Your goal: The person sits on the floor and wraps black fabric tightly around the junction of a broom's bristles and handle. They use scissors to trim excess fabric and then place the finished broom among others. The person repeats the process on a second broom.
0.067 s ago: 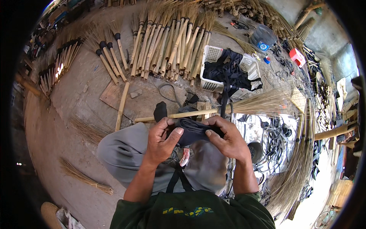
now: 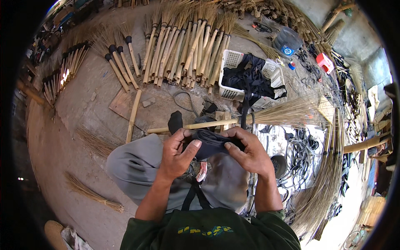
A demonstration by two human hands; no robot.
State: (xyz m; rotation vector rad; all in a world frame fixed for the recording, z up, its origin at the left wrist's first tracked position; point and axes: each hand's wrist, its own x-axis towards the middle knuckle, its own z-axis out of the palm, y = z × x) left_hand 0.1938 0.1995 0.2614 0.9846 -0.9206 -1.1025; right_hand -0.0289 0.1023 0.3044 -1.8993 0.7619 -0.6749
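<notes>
Between both hands, above my lap, a piece of black cloth (image 2: 210, 143) is stretched and bunched into folds. My left hand (image 2: 178, 154) pinches its left end between thumb and fingers. At the other end my right hand (image 2: 246, 150) grips it the same way, the thumb pressed on the near side. Just beyond the cloth lies a broom with a pale bamboo handle (image 2: 193, 125), its straw bristles (image 2: 291, 112) fanning out to the right. A dark rounded piece (image 2: 175, 121) rests against that handle near my left hand; its kind is unclear.
Ahead, many bamboo-handled brooms (image 2: 183, 54) lie in rows. A white plastic basket (image 2: 231, 92) full of black cloth strips stands ahead right. Black strips (image 2: 298, 150) and a dark bowl (image 2: 279, 164) are at my right, beside long straw (image 2: 325, 179). A loose bamboo stick (image 2: 133, 116) lies ahead left.
</notes>
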